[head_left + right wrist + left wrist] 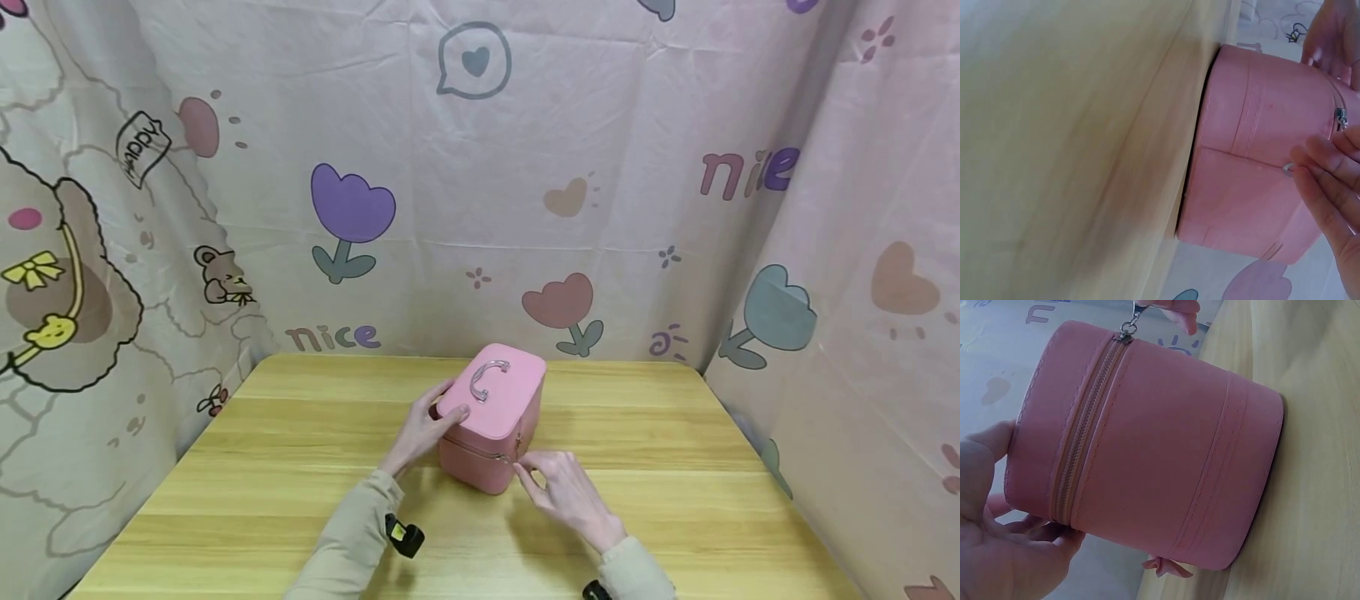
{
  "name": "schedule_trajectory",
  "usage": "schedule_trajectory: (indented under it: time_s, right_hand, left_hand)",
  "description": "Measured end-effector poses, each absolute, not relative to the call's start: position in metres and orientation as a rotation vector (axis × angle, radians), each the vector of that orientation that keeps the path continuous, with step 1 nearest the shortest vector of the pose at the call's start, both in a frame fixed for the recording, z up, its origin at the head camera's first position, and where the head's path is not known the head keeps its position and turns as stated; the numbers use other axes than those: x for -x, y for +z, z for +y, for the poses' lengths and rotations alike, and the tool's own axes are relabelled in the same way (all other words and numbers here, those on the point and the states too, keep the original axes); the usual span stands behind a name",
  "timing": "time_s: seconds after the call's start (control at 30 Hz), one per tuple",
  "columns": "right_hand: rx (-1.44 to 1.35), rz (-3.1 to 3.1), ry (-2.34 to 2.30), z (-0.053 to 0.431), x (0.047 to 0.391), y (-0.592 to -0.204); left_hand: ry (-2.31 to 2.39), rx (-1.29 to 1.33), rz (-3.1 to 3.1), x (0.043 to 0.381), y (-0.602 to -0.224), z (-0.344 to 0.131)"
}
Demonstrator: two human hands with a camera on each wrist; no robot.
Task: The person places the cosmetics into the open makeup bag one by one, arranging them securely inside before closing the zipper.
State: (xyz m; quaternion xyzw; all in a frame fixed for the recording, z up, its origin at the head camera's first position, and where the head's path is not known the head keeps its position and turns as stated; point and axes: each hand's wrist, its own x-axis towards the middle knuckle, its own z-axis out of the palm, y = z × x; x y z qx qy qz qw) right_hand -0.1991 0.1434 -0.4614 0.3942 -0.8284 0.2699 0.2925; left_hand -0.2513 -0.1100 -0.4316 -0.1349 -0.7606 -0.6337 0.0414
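A pink zippered cosmetic case (491, 421) stands upright on the wooden table, a silver handle (483, 385) on its lid. My left hand (422, 429) grips the lid's left side, thumb on top and fingers around the back corner. The closed teeth of the zipper (1088, 428) run below the lid in the left wrist view. At the front corner my right hand (566, 493) pinches the zipper pull, whose metal slider (1340, 117) shows beside the fingers. A small metal ring (1288, 169) sits on the case wall by the right fingertips.
The light wooden table (300, 467) reaches to a printed curtain (465, 167) at the back, with more curtain on both sides. A pink bow (1167, 567) sticks out from the case's side. A black wrist strap device (405, 536) is by the left sleeve.
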Motion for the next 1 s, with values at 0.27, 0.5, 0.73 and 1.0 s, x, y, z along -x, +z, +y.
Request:
schedule_trajectory:
  time_s: [0.27, 0.5, 0.73, 1.0]
  right_hand:
    - [-1.049, -2.179, 0.776, 0.151, 0.204, -0.465]
    - [-0.984, -2.192, 0.77, 0.157, 0.208, -0.466]
    - [-0.933, -2.211, 0.742, 0.16, 0.212, -0.466]
    - [-0.917, -2.253, 0.768, 0.163, 0.215, -0.466]
  left_hand:
    - [-1.945, 0.412, -2.351, 0.249, -0.428, -0.111]
    - [-1.937, 0.41, -2.367, 0.25, -0.428, -0.111]
    - [-1.943, 0.408, -2.359, 0.25, -0.43, -0.111]
    - [-1.955, 0.404, -2.349, 0.25, -0.429, -0.111]
